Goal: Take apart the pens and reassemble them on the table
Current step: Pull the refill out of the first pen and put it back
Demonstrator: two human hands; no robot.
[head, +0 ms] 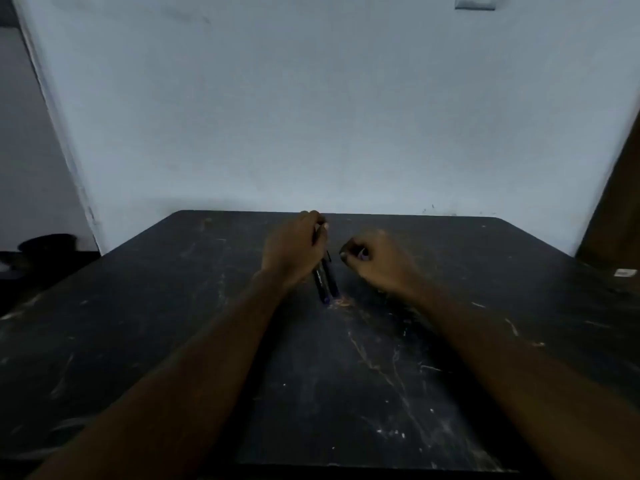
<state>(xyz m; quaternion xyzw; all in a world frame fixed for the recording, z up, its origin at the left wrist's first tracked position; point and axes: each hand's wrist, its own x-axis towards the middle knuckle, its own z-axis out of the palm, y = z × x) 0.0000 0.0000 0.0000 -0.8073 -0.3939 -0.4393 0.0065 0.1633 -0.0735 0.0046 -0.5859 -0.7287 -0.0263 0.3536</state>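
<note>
Two bare forearms enter from the lower corners of the frame and reach toward the centre, over a dark, scratched table [346, 393] that fills the lower half. Near the middle of the frame, the left hand [294, 249] is curled closed, knuckles up, gripping two dark pens [325, 282] side by side. The pens slant down toward the viewer, their lower ends showing a purple tint and meeting the tabletop just below the hand. One pen carries a pale line of print along its barrel, too small and blurred to read. Just right of centre, the right hand [374, 258] is closed in a loose fist around a small purple piece [363, 253], too small to identify. The hands are near each other but apart. Beyond the table's far edge stands a plain pale wall [311, 98].
</note>
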